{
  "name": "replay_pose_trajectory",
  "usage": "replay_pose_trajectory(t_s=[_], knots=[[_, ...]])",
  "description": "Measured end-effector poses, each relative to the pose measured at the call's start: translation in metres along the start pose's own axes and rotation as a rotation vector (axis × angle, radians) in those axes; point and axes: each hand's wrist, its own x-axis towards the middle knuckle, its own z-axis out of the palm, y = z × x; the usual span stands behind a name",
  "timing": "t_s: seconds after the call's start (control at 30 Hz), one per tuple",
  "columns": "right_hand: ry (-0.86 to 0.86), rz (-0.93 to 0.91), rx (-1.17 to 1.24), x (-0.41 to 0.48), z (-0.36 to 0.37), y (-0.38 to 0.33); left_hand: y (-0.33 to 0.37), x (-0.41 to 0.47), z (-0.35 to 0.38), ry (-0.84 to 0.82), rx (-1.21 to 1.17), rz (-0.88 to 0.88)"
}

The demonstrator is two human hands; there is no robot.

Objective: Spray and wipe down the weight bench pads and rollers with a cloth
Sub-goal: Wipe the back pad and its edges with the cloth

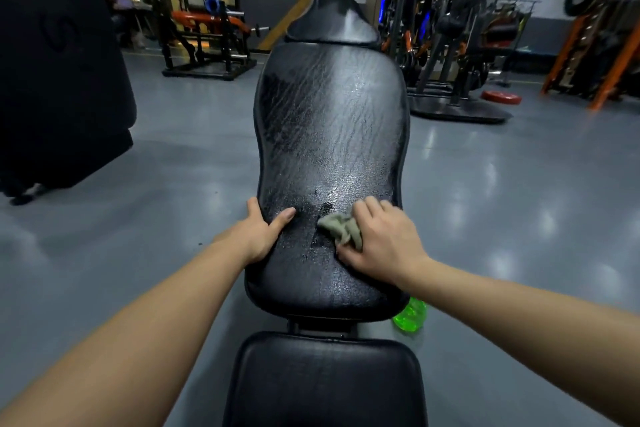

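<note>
With the left grip [261,236] clasping the left edge of the back pad [332,121] to steady it, draw the bunched cloth [341,227], clenched under the right grip [384,246] low on the back pad near its middle, in overlapping strokes up through the wet film, turning to a dry face as it loads. The left grip's underside is hidden behind that edge. The green bottle [410,315] at the back pad's lower right corner is mostly hidden, probably the sprayer, and no rollers are visible.

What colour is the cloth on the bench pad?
Pale greyish-green; the cloth shows best in the head view.
</note>
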Motion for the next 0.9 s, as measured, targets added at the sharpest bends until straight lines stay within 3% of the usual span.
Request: replay_pose_trajectory(t_s=[0.27, 0.37, 0.57, 0.8, 0.9], knots=[[-0.039, -0.279, 0.058, -0.025, 0.000, -0.004, 0.001, -0.001, 0.000, 0.010, 0.015, -0.011], [-0.021, -0.156, -0.001, 0.005, 0.002, 0.014, 0.001, -0.001, 0.000, 0.008, 0.019, -0.011], [-0.163, 0.334, -0.022, 0.057, 0.007, 0.040, 0.002, -0.004, -0.001, -0.002, 0.040, -0.012], [-0.190, 0.160, -0.012, 0.004, -0.008, 0.000, 0.000, -0.001, -0.001, -0.013, 0.020, -0.008], [-0.299, 0.136, 0.040, -0.020, -0.025, -0.024, 0.000, -0.001, -0.001, 0.000, 0.028, -0.007]])
